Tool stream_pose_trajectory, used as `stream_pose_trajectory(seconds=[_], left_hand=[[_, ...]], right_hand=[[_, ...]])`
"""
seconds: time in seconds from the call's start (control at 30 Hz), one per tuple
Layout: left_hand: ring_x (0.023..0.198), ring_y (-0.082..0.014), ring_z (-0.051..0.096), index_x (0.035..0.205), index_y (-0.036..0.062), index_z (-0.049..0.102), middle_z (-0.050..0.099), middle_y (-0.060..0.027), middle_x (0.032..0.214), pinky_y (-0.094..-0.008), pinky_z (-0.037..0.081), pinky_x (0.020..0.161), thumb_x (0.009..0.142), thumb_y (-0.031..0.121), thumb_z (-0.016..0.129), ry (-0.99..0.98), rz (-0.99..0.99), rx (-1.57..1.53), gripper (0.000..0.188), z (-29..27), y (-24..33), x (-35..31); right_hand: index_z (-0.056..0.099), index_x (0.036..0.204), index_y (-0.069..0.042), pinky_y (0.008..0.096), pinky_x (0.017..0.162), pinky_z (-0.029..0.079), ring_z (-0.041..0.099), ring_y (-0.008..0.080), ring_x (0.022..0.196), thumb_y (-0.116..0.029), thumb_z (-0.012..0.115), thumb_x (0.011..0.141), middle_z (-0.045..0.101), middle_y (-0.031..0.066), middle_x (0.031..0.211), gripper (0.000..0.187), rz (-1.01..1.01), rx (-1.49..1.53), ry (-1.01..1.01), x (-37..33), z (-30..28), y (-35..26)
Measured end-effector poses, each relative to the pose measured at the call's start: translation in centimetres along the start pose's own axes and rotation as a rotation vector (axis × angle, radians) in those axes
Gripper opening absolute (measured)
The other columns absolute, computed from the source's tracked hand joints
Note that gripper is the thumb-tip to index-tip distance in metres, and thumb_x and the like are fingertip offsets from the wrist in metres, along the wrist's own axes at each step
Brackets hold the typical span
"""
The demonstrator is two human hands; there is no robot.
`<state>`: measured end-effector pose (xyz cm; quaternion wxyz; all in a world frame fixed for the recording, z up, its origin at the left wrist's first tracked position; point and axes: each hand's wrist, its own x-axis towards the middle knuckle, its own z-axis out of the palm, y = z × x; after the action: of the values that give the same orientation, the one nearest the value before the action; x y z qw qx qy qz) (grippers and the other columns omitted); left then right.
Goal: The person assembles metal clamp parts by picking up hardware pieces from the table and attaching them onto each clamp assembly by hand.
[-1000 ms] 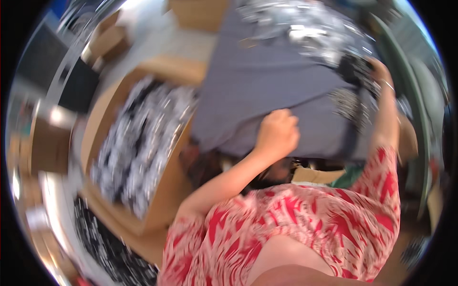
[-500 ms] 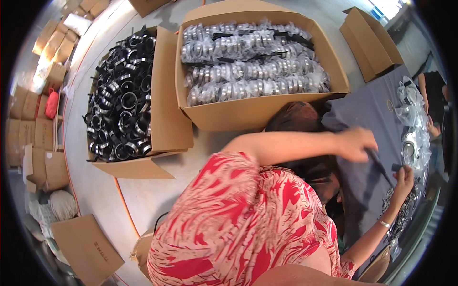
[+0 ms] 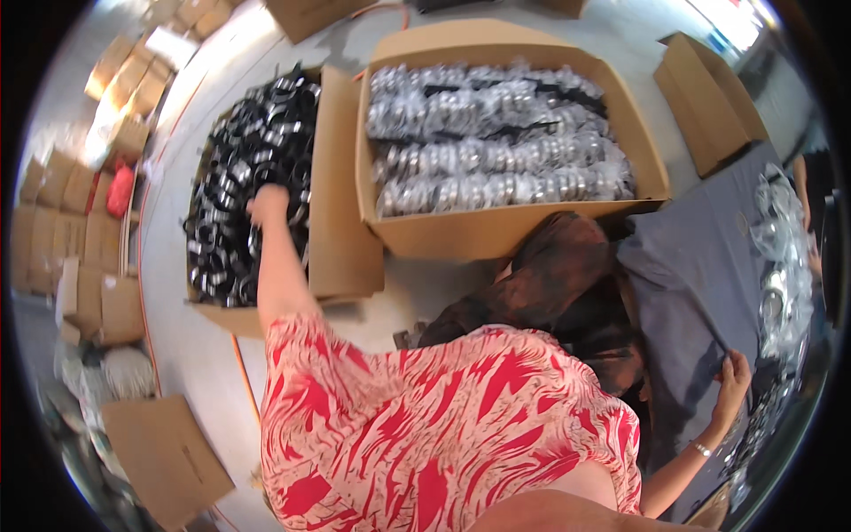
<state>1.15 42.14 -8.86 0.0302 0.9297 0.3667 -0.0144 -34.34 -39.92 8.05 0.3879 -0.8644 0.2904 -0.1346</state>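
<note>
My left hand [image 3: 269, 206] is over the left carton [image 3: 341, 191], among a heap of black and silver ring-shaped clamps [image 3: 232, 173]. Its fingers are blurred and partly hidden, so I cannot tell whether one is held. Over on the right, my right hand [image 3: 734, 379] rests by the grey cloth-covered table [image 3: 678, 275], fingers curled together; whatever they pinch is too small to make out. Clear-bagged metal rings [image 3: 773, 297] line the table's far right side, with small dark metal parts [image 3: 769, 421] nearer me.
A large open carton [image 3: 514, 226] holds rows of silver rings in clear plastic. Another open carton [image 3: 709, 111] stands at the back right. Stacked boxes [image 3: 75, 235] and a red bundle [image 3: 120, 191] are at the left, a flat cardboard piece [image 3: 168, 461] below. Another person's arm shows at far right.
My left hand has swung from the table across to the clamp carton on the left. My right hand stays by the table; the dark piece seen at its fingers earlier no longer shows.
</note>
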Motion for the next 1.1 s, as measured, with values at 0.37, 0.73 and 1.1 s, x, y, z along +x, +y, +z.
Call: stream_pose_trajectory(seconds=[0.37,0.73,1.1], left_hand=[[0.114,-0.0326,0.047,0.113,0.0087,0.056,0.051,-0.0152,0.122,-0.0502,0.037,0.089,0.074,0.046,0.054,-0.168,-0.166,-0.185,0.055,-0.4,4.7,-4.1],[0.105,-0.0376,0.051,0.1,-0.001,0.061,0.055,-0.0225,0.111,-0.044,0.042,0.087,0.075,0.026,0.046,-0.091,0.01,-0.221,0.04,2.8,2.8,-1.3],[0.092,-0.0375,0.059,0.088,-0.0006,0.065,0.062,-0.021,0.096,-0.0448,0.047,0.078,0.075,0.037,0.051,0.197,-0.209,-0.322,0.042,-1.7,1.7,0.4]], right_hand=[[0.053,0.091,0.0,0.0186,0.043,0.033,0.039,0.0036,0.05,0.003,0.047,0.079,0.044,-0.002,0.065,0.014,0.093,-0.098,0.151,-2.0,0.0,0.5],[0.055,0.087,0.001,0.0213,0.041,0.035,0.042,0.0066,0.049,0.0,0.049,0.076,0.044,0.0002,0.062,0.012,0.218,-0.216,0.29,-7.2,-2.1,3.3],[0.055,0.096,0.001,0.0277,0.054,0.039,0.048,0.0131,0.059,-0.003,0.048,0.079,0.053,0.0073,0.072,0.019,0.203,-0.513,0.252,-9.4,-5.5,9.0]])
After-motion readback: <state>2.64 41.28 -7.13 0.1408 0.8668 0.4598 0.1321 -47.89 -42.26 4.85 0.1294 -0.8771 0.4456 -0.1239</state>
